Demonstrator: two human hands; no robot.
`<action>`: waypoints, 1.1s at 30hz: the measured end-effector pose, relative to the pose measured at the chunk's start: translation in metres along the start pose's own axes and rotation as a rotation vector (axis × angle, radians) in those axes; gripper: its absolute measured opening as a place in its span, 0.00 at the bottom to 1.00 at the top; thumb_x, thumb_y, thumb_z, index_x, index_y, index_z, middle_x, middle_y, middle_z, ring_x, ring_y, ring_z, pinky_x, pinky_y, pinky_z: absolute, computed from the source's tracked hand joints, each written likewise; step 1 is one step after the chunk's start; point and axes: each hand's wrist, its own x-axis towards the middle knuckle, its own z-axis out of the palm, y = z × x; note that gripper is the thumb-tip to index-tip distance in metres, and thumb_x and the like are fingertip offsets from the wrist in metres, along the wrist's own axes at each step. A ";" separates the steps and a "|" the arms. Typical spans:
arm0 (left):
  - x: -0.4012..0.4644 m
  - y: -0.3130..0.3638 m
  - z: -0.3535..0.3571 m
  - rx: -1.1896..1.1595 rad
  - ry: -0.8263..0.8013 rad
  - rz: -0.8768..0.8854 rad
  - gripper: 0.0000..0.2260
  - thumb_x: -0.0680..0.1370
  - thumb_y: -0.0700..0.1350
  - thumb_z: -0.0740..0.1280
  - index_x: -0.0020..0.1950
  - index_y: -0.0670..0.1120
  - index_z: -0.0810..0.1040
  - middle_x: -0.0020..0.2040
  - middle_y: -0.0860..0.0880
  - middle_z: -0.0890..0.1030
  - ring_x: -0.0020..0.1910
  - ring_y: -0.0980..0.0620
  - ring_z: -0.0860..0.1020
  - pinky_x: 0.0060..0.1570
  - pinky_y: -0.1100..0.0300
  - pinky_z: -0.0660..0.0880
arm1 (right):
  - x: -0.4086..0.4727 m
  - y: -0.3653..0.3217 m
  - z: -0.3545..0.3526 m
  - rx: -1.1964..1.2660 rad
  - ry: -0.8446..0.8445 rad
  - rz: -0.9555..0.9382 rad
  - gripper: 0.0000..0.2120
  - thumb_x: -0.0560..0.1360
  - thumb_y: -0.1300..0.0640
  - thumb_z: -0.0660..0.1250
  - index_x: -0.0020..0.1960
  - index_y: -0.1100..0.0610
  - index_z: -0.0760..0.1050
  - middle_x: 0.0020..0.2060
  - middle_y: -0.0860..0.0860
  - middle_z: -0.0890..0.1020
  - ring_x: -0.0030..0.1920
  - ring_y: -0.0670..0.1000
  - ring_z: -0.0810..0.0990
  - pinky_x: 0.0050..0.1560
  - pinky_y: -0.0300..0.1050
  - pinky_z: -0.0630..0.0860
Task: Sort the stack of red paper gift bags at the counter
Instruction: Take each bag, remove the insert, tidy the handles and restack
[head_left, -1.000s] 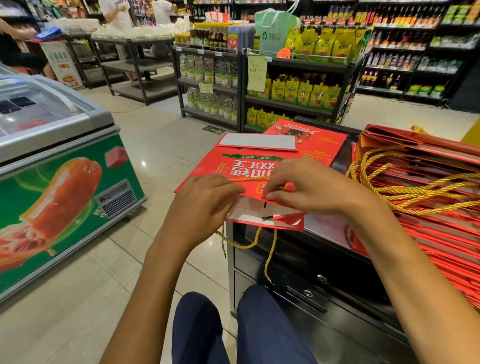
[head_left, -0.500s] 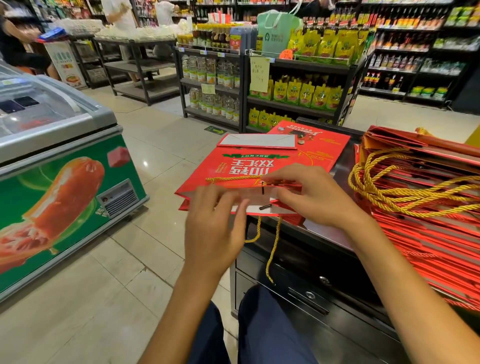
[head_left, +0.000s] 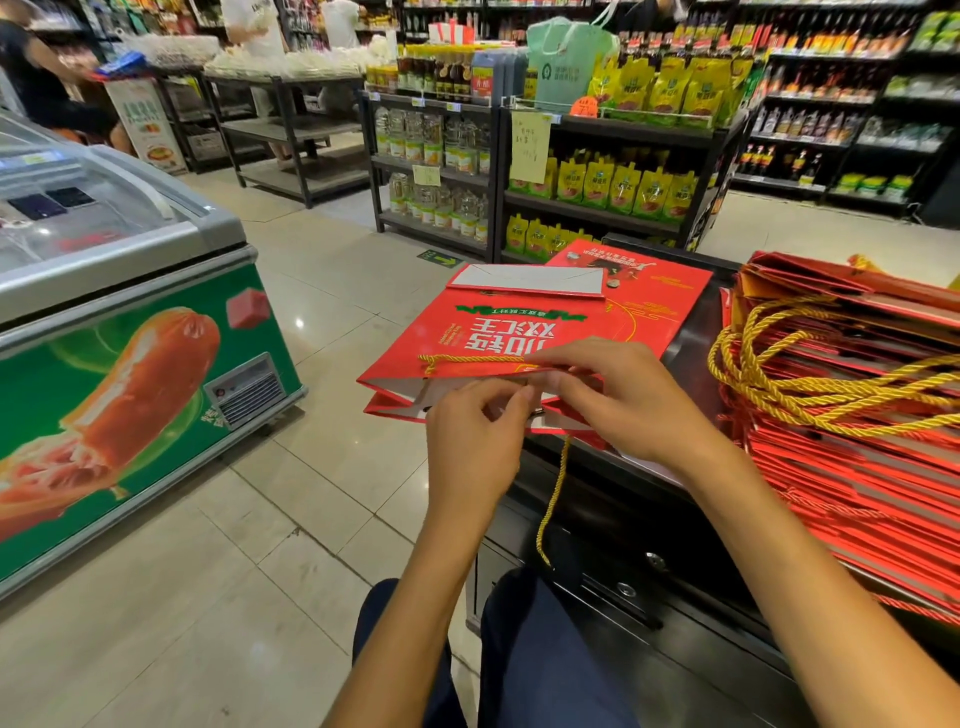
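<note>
A flat red paper gift bag (head_left: 498, 332) with white lettering lies on the dark counter (head_left: 691, 343), its mouth toward me and hanging over the counter's left edge. A second red bag (head_left: 660, 291) lies under it. My right hand (head_left: 623, 400) pinches the bag's upper mouth edge by the gold cord handle (head_left: 467, 358). My left hand (head_left: 472, 441) pinches the loose gold cord (head_left: 553, 499) at the mouth; its end dangles down. A tall stack of red bags (head_left: 852, 457) with tangled gold handles (head_left: 810, 384) fills the counter's right side.
A chest freezer (head_left: 130, 338) with a sausage picture stands left across a tiled aisle. Grocery shelves (head_left: 545, 171) line the back. People stand at the far left. Counter drawers (head_left: 623, 597) are below my hands, my knees in front.
My left hand rose from below the bag's mouth to its edge and drew the cord up, so less of it dangles. My right hand stayed on the bag's mouth.
</note>
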 end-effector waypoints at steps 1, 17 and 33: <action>0.000 -0.001 -0.001 0.009 -0.016 0.009 0.06 0.80 0.48 0.72 0.46 0.50 0.88 0.40 0.57 0.85 0.43 0.58 0.81 0.48 0.53 0.81 | 0.000 0.001 0.000 0.009 0.027 0.005 0.13 0.82 0.57 0.67 0.65 0.53 0.82 0.57 0.44 0.84 0.58 0.39 0.78 0.58 0.31 0.73; 0.002 -0.028 -0.043 0.421 0.051 0.472 0.11 0.80 0.48 0.68 0.59 0.46 0.83 0.56 0.52 0.82 0.61 0.52 0.73 0.63 0.69 0.65 | 0.007 0.012 -0.012 -0.190 -0.240 -0.018 0.13 0.78 0.56 0.70 0.63 0.50 0.83 0.55 0.45 0.84 0.57 0.46 0.77 0.59 0.45 0.73; 0.012 -0.064 -0.050 0.670 -0.313 0.630 0.20 0.83 0.58 0.58 0.71 0.52 0.79 0.66 0.53 0.80 0.72 0.52 0.72 0.75 0.43 0.63 | 0.004 0.027 0.021 -0.020 0.049 0.042 0.03 0.81 0.56 0.68 0.53 0.54 0.78 0.47 0.46 0.82 0.49 0.51 0.80 0.52 0.59 0.78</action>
